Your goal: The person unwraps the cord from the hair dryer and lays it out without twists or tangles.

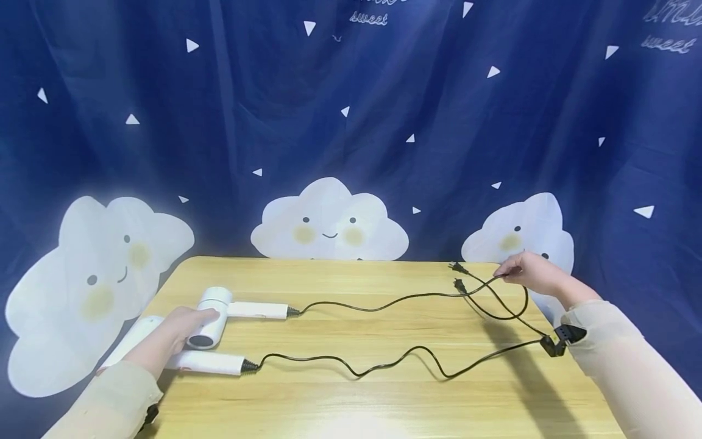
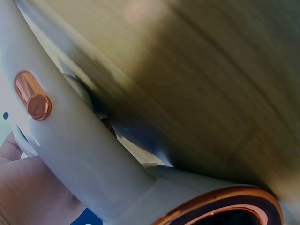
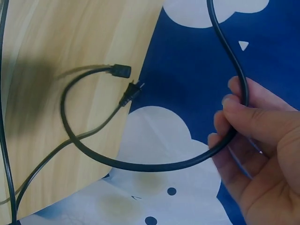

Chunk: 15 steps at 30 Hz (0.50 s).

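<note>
Two white hair dryers lie on the table with their handles pointing right. My left hand (image 1: 183, 326) grips the head of the far hair dryer (image 1: 258, 310), reaching over the near hair dryer (image 1: 205, 363). In the left wrist view the near dryer's handle, with a copper-coloured switch (image 2: 33, 96), covers much of that hand. My right hand (image 1: 529, 273) pinches the far dryer's black cord (image 3: 238, 70) between thumb and fingers, raised by the table's right end. From there the cord bends in a loop toward its plug (image 3: 121, 71).
The near dryer's cord (image 1: 359, 373) runs wavy across the table and passes behind the black wrist device (image 1: 554, 346). Its two-pin plug (image 1: 457, 267) lies at the back right. Behind the wooden table (image 1: 329, 408) hangs a blue curtain (image 1: 351, 79) with clouds.
</note>
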{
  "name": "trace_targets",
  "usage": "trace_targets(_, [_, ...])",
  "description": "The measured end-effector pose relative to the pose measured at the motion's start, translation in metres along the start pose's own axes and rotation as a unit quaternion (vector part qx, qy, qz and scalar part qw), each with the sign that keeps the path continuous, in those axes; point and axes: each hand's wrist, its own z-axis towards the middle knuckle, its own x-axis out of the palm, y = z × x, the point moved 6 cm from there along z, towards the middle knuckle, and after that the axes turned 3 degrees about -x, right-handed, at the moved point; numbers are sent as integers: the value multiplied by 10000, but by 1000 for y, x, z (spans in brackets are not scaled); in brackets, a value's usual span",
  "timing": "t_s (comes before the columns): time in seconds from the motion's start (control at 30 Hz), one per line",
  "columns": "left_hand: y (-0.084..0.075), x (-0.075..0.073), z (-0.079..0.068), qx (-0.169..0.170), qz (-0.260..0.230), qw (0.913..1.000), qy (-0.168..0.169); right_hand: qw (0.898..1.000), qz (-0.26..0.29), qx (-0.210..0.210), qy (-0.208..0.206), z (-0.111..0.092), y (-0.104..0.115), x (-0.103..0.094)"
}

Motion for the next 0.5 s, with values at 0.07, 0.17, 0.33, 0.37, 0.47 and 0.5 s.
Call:
trace_targets(0.07, [-1,0,0,38,-2,10000,13,9995,-289,48,-104,1,1,0])
trace_targets(0.17, [-1,0,1,52,-35,10000,13,9978,-608,48,-242,1,0,2])
trace_targets(0.33, [0,1,3,60,-121,9999,23,9976,-637,38,-253,1,-6,8])
trace_targets(0.37, [0,1,3,79,-124,9999,31,9976,-643,33,-241,0,-7,9])
trace_targets(0.47, [0,1,3,82,-127,9999,19,9972,-731,-30,-163,-2,-9,15])
trace_targets(0.5, [0,1,2,81,-127,9999,20,9974,-704,-111,-119,-2,-9,18])
